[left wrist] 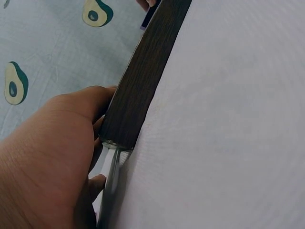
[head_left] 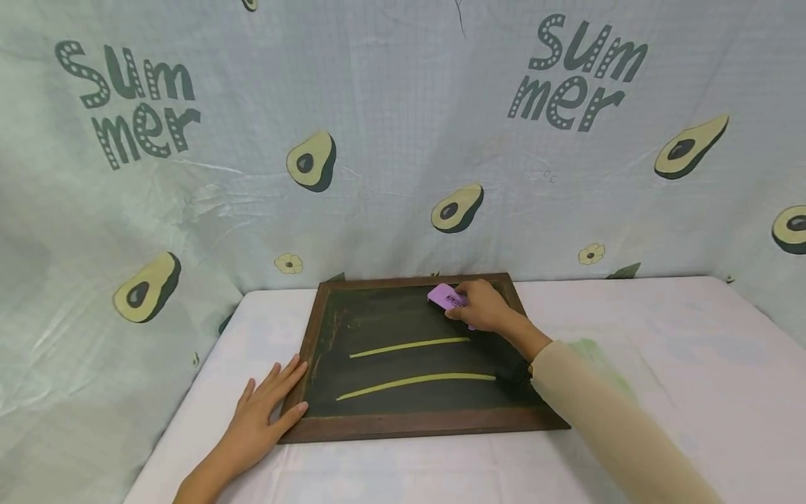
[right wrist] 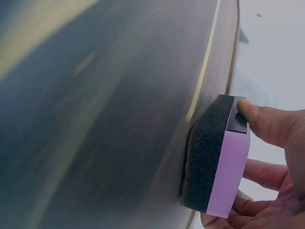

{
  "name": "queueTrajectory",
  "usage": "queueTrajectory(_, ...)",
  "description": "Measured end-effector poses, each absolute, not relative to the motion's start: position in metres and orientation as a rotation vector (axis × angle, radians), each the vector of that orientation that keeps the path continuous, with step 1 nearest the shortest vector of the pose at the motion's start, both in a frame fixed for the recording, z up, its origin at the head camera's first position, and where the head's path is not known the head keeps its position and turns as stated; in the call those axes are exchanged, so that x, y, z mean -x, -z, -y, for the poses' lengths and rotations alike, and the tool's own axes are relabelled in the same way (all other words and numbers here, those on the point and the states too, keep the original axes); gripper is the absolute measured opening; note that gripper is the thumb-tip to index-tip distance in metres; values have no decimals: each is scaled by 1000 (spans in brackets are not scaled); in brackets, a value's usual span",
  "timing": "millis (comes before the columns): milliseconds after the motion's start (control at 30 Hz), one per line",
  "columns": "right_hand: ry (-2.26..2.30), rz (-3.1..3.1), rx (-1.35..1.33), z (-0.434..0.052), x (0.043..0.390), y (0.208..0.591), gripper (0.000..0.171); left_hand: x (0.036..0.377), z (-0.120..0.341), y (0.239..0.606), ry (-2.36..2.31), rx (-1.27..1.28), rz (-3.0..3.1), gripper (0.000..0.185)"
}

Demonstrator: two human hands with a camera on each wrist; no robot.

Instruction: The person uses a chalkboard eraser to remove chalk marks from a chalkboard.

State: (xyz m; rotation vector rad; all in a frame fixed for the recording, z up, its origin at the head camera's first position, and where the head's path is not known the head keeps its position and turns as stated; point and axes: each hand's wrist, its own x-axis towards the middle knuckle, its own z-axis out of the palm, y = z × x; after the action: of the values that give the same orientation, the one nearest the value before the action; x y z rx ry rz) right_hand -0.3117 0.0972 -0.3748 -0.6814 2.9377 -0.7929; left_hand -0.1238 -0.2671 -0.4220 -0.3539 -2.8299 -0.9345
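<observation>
Pinches purple eraser (head_left: 443, 295) betw. thumb & fingers of R hand (head_left: 485, 306). Sits at upper R of blackboard (head_left: 390, 320), long axis slanting far-L to near-R in head view, oblique to upper yellow line (head_left: 409, 346) & lower yellow line (head_left: 434, 376). Lies beyond both, nearer the upper, approx. level w/ its R part. Rests straight, spread fingers of L hand (head_left: 261, 413) on L side of wooden frame (head_left: 317, 322), well apart from eraser.

Purple block eraser (head_left: 444, 296), black foam (right wrist: 205, 157) facing brown wood-framed blackboard (head_left: 415, 423)
Eraser near far edge (head_left: 390, 283); board flat, bearing two yellow lines (head_left: 409, 346)
</observation>
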Motion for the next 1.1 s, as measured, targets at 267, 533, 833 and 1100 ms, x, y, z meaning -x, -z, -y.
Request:
queueTrajectory(267,927,-2791,820,-51,321,380,51,123,269,422,918,356,2823,59)
queueTrajectory(533,840,-2775,843,-6,321,377,50,126,271,423,915,346,2833,60)
queueTrajectory(833,716,-2691,983,29,311,375,49,124,269,424,910,353,2802,59)
queueTrajectory(1100,606,-2610,1046,31,307,370,47,122,270,427,897,372,2792,59)
